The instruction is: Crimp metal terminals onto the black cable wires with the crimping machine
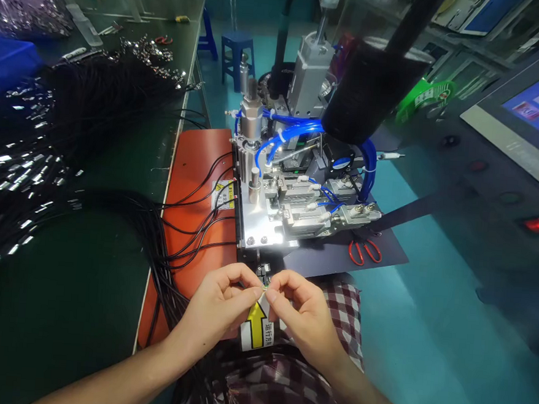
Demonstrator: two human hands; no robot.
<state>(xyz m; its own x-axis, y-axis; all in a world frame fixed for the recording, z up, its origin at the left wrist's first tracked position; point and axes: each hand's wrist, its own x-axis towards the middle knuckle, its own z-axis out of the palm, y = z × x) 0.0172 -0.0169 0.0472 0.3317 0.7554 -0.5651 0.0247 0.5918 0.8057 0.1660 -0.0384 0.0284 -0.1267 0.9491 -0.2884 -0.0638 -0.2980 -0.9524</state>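
Observation:
My left hand (220,303) is closed in a pinch, thumb against fingertip. Facing it, my right hand (305,312) pinches too, and the fingertips of both nearly meet. Between them shows a tiny shiny piece (264,289), too small to name. Just beyond the fingertips is the front end of a bench machine (263,217) with metal blocks and blue air tubes. Under the hands lies a white label with a yellow arrow (256,327). A bundle of black cables (156,243) passes by the left hand, and several single cables run to the machine's left side.
An orange-red mat (201,154) lies left of the machine. Further left, a dark green table (105,313) carries heaps of black cables with shiny ends (33,154). Red-handled scissors (364,252) lie at right. A black nozzle (374,89) hangs above; a control panel (508,151) stands right.

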